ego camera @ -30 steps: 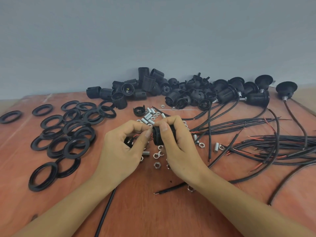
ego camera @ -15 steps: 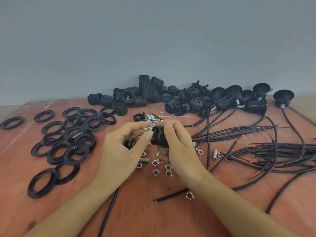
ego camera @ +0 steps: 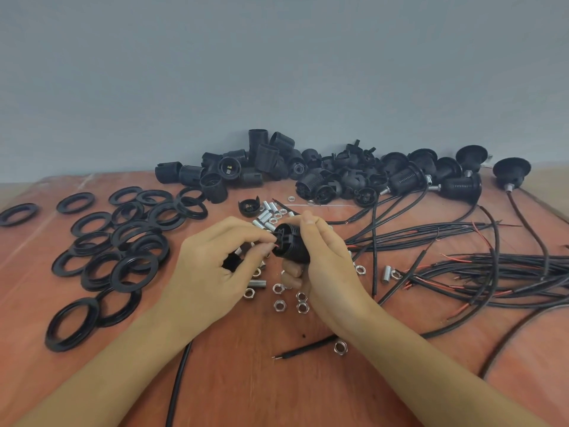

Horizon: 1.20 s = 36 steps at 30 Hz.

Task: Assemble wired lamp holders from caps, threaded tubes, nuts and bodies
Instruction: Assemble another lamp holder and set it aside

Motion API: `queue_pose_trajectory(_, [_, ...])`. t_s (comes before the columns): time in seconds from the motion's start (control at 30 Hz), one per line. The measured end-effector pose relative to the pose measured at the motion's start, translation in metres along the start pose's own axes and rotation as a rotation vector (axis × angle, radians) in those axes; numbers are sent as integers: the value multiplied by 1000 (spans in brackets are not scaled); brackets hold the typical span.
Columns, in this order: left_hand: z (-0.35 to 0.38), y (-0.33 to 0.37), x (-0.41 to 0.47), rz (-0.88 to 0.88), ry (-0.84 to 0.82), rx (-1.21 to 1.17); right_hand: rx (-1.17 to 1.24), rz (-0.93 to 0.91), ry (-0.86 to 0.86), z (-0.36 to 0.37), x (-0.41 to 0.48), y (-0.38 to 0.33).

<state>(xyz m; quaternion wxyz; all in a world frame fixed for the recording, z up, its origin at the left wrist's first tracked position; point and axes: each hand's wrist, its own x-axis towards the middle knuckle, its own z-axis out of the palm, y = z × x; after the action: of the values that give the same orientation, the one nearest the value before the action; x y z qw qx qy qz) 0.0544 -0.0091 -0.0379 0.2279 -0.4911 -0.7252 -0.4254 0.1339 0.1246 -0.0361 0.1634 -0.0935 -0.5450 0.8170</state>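
My right hand [ego camera: 323,263] grips a black lamp holder body [ego camera: 291,243] above the table's middle, its terminal end turned left. My left hand [ego camera: 215,266] pinches a thin red wire end [ego camera: 275,247] against that end, with a black cap [ego camera: 231,261] tucked in its palm. A black cable [ego camera: 178,377] runs from under the left hand toward me. Silver nuts [ego camera: 278,305] and short threaded tubes [ego camera: 264,215] lie scattered under and behind the hands. Loose bodies and caps [ego camera: 308,174] are heaped at the back.
Several black rings [ego camera: 123,248] cover the left of the wooden table [ego camera: 246,380]. Wired holders [ego camera: 458,186] sit at the back right, and their black cables [ego camera: 492,266] with red ends spread over the right side. A single cap [ego camera: 248,206] stands behind the hands.
The right hand has turned the body so its terminal end faces left, and lifted it slightly. The left fingers have moved in to pinch the wire at that end.
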Motion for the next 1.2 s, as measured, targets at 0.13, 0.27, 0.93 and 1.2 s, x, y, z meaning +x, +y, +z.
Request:
queue_pose_trajectory(0.13, [-1, 0, 0, 13, -24, 23, -25, -10, 8, -2, 1, 0])
queue_pose_trajectory(0.27, [-1, 1, -1, 61, -57, 74, -82, -46, 20, -2, -1, 2])
queue_pose_trajectory(0.93, [7, 2, -2, 28, 75, 83, 23, -63, -9, 2, -1, 4])
queue_pose_trajectory(1.2, [1, 7, 0, -318, 8, -106, -3, -100, 16, -1, 1, 5])
